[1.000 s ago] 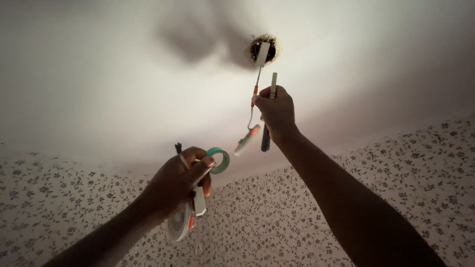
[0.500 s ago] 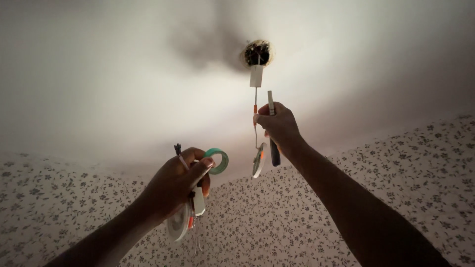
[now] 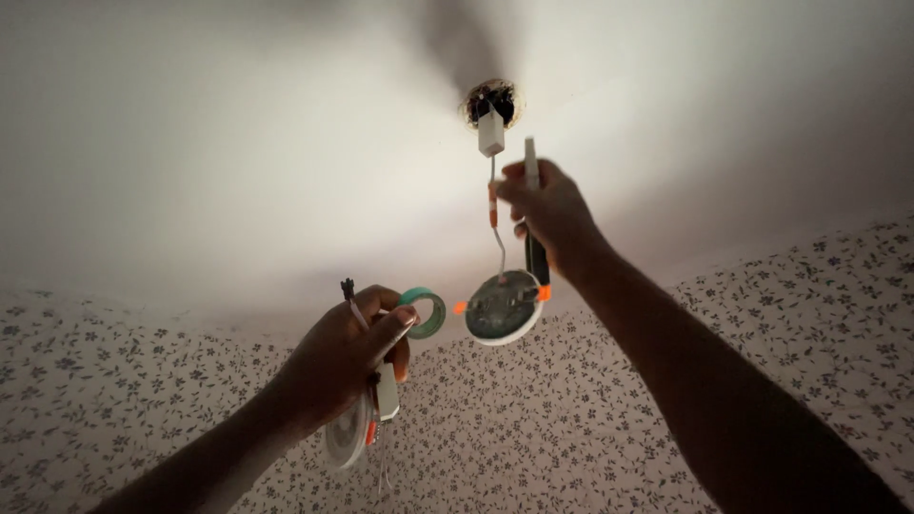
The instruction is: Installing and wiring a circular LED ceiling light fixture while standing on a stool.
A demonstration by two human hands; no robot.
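The left hand (image 3: pixel 347 357) has its fingers clenched around a round white lamp disc (image 3: pixel 345 440), a small white box, a thin wire and a green tape roll (image 3: pixel 425 312). Farther up, the right hand (image 3: pixel 550 214) grips a slim white-and-dark tool (image 3: pixel 531 167) and a thin white cable, from which a round white lamp fitting with orange clips (image 3: pixel 503 306) hangs below the ceiling hole (image 3: pixel 492 100).

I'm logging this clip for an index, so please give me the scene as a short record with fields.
left hand: holds a green tape roll, a thin wire and a second round lamp
right hand: grips a slim tool upright near the hole
ceiling hole: small white box hangs from it
hanging lamp: round, orange clips, dangling on its wire
wall: flower-patterned wallpaper
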